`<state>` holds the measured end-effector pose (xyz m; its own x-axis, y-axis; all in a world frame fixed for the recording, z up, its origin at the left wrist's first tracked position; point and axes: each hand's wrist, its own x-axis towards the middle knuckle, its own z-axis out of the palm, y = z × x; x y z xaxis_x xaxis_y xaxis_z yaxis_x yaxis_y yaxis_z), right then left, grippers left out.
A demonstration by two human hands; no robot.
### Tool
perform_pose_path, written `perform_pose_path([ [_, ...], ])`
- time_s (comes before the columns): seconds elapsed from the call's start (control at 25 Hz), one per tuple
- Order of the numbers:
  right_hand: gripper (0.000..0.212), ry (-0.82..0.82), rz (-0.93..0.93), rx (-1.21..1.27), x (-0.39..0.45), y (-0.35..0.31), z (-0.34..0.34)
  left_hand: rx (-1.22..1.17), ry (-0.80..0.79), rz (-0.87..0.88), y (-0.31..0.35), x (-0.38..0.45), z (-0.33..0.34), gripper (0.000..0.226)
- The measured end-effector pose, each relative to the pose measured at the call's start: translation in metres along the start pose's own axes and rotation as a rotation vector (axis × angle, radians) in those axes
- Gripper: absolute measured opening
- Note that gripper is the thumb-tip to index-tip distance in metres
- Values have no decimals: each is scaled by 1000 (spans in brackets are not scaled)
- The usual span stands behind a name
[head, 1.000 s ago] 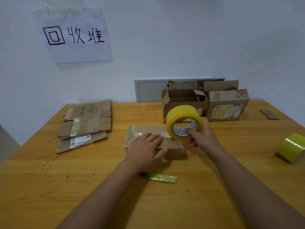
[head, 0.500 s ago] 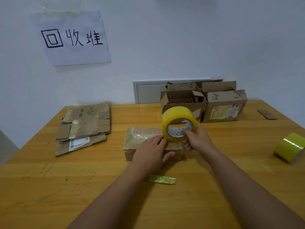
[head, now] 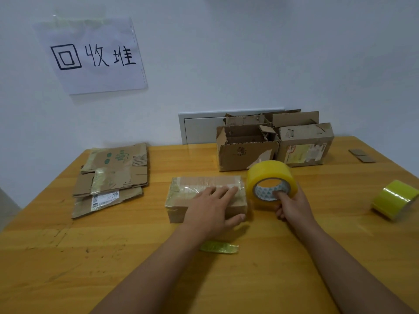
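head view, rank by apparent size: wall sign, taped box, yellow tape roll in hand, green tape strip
1. wall sign
2. taped box
3. yellow tape roll
4. green tape strip

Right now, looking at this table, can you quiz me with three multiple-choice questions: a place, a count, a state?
1. Where is the yellow tape roll that the right hand holds?
A) on flattened cardboard
B) at the small box's right end
C) inside an open carton

2. How many tape rolls show?
A) one
B) two
C) three

3. How is the left hand?
A) flat on the small box
B) a fist
C) holding scissors

1 B: it is beside the box's right end.
2 B: a greenish roll lies far right.
3 A: straight fingers lie across the box top.
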<state>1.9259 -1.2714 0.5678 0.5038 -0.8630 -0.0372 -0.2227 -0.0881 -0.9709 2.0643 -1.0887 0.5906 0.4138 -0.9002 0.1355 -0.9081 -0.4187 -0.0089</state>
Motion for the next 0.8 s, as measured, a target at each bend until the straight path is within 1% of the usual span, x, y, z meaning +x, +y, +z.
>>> perform_pose_path([
  [0.08, 29, -13, 15, 7, 1, 4, 1, 42, -6, -7, 9, 8, -1, 75],
  [0.16, 29, -22, -3, 3, -1, 7, 0, 90, 23, 35, 17, 14, -2, 71],
  [0.24, 30, -23, -55, -21, -4, 8, 0, 66, 39, 77, 22, 17, 0, 67],
  [0.36, 35, -12, -96, -99, -7, 6, 1, 24, 16, 48, 25, 16, 6, 66],
  [0.52, 32, -19, -102, -53, -4, 8, -2, 56, 4, 53, 22, 16, 10, 67],
  [0.64, 28, 60, -156, -55, 0, 14, -3, 60, 6, 60, 13, 12, 9, 64],
  [0.72, 35, 139, -190, -124, 3, 19, -4, 64, 13, 36, 2, 7, 7, 62],
  [0.8, 45, 239, -215, -188, 5, 22, -5, 39, 38, -29, -14, 1, 6, 62],
])
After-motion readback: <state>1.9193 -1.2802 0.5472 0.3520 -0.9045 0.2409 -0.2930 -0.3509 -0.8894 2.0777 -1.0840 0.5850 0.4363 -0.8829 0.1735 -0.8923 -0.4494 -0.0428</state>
